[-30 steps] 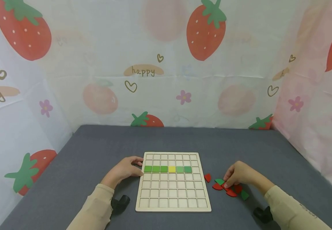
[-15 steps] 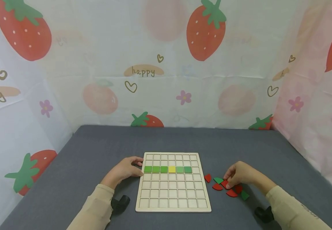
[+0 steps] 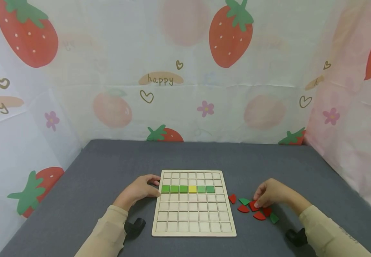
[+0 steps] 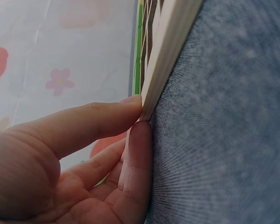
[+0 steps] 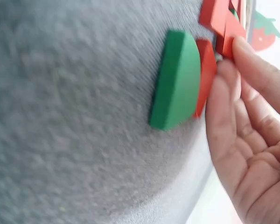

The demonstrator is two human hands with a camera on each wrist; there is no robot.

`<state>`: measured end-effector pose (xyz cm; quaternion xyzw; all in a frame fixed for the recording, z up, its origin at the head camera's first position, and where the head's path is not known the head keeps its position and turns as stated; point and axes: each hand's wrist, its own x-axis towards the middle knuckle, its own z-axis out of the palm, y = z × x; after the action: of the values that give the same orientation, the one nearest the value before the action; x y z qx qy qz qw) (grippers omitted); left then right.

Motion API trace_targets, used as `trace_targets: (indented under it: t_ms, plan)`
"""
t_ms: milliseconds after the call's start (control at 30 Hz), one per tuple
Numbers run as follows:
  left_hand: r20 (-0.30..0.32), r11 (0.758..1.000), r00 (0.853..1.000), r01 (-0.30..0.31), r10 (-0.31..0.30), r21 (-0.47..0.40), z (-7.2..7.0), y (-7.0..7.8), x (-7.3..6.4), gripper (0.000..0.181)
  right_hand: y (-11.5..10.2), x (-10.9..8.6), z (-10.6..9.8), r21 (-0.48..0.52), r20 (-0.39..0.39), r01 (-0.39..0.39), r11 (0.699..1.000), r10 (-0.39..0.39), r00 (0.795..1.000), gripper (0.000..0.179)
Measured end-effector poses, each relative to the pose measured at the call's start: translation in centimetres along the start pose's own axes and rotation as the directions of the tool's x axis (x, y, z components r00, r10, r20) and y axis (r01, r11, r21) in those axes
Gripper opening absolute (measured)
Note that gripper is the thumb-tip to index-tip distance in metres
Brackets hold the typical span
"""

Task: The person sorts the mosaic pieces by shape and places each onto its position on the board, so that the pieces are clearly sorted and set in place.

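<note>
In the head view, a pale wooden grid board lies flat on the table, with a row of green tiles and one yellow tile. My left hand rests its fingertips along the board's left edge. Right of the board, my right hand pinches a red piece low over a scatter of flat pieces. Close beside that hand, the right wrist view shows a green piece with one curved side and another red piece behind it.
Around the right hand lie red fan-shaped pieces and green pieces. One red piece sits near the board's right edge. The dark grey tabletop ends at a strawberry-printed curtain. Black wrist mounts hang below the sleeves.
My right hand has shifted slightly right, and the red piece at its fingertips has moved a little with it, spreading the scatter. The left hand and board stay in place.
</note>
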<state>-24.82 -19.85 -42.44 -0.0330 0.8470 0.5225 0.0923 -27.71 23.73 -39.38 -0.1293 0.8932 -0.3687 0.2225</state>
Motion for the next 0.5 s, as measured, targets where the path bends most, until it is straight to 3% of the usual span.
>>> trace_targets:
  t_ms: [200,500]
  plan:
    - [-0.002,1.0,1.0,0.001,-0.001,0.003,0.0,0.0,0.0,0.06,0.1,0.2,-0.7,0.077,0.032,0.005,0.997,-0.008,0.999,0.017]
    - [-0.005,1.0,1.0,0.006,-0.006,0.006,0.0,0.1,-0.1,0.06,-1.4,1.0,-0.4,0.09,-0.026,0.009,0.996,-0.007,1.0,0.018]
